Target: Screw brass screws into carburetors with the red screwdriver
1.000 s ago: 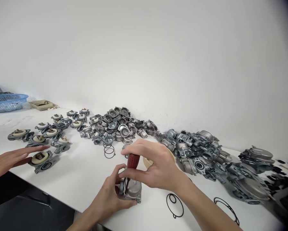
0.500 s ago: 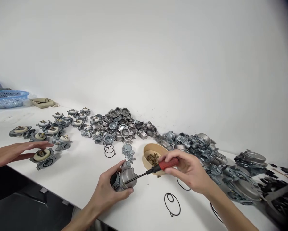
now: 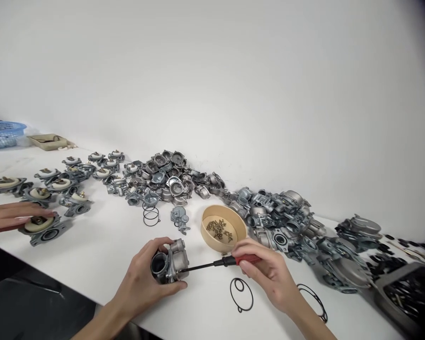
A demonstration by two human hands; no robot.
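My left hand [image 3: 141, 269] is wrapped round a grey metal carburetor [image 3: 178, 260], its round bore facing left, at the front of the table. In my right hand [image 3: 265, 269] is a screwdriver [image 3: 229, 260] with a red handle and a black shaft. The shaft points left, and its tip meets the lower part of the carburetor near the joint of its bowl. Whether a screw sits under the tip is too small to tell. Below the screwdriver lies a black rubber gasket ring [image 3: 241, 295] with a smaller ring inside it.
A round tan tub [image 3: 207, 236] holds small brass screws. Metal bowls [image 3: 177, 186] and carburetor bodies [image 3: 265, 208] are heaped behind. Carburetors with white floats [image 3: 61, 184] stand at left, where another person's hand [image 3: 12, 217] touches one. A blue basket [image 3: 6, 134] is far left.
The view has shifted, so the table's contents sit further left. The carburetor has turned in my left hand, showing its bore more. The screwdriver has tipped to nearly level, with its tip still on the carburetor.
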